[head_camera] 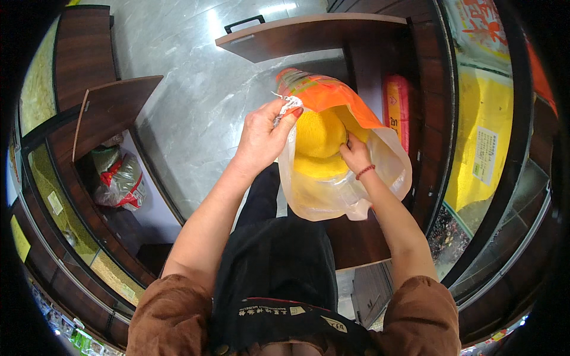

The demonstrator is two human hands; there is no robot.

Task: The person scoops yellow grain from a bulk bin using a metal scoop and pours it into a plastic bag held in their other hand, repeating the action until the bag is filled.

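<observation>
An orange and whitish plastic sack (307, 200) stands with its mouth facing me. Fine yellow grain (318, 167), like millet, lies inside it. My left hand (269, 131) grips the sack's rim at its left side, and frayed white threads (290, 107) show between thumb and fingers. Reaching into the mouth, my right hand (356, 153) has curled fingers at the edge of what looks like a round bowl heaped with the grain (320, 131). The bowl's wall and my right fingertips are mostly hidden.
Behind the sack a cabinet door (311, 38) hangs open, with a red package (396, 111) inside the cabinet. Another open door (118, 111) at left exposes clear bags (120, 182). Glass-fronted bins, one holding yellow grain (476, 133), line the right. Grey tiled floor (178, 89) lies ahead.
</observation>
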